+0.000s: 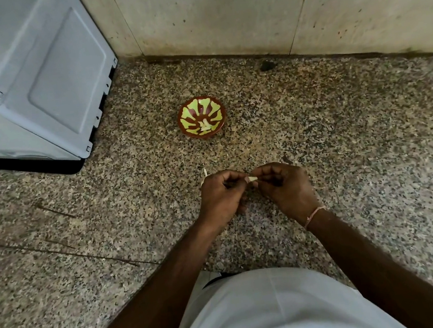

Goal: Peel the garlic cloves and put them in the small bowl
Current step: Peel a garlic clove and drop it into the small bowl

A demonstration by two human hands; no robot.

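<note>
Pale, papery-skinned garlic clove (252, 178) sits pinched between your left hand (221, 197) and right hand (286, 189), fingertips pressed on either end, long axis running three to nine o'clock. Your brown-and-green patterned small bowl (202, 117), holding peeled cloves, waits at twelve o'clock, near either hand.

Bare forearms, pink thread bracelet (315, 213) on right wrist, white garment (271, 313).
</note>
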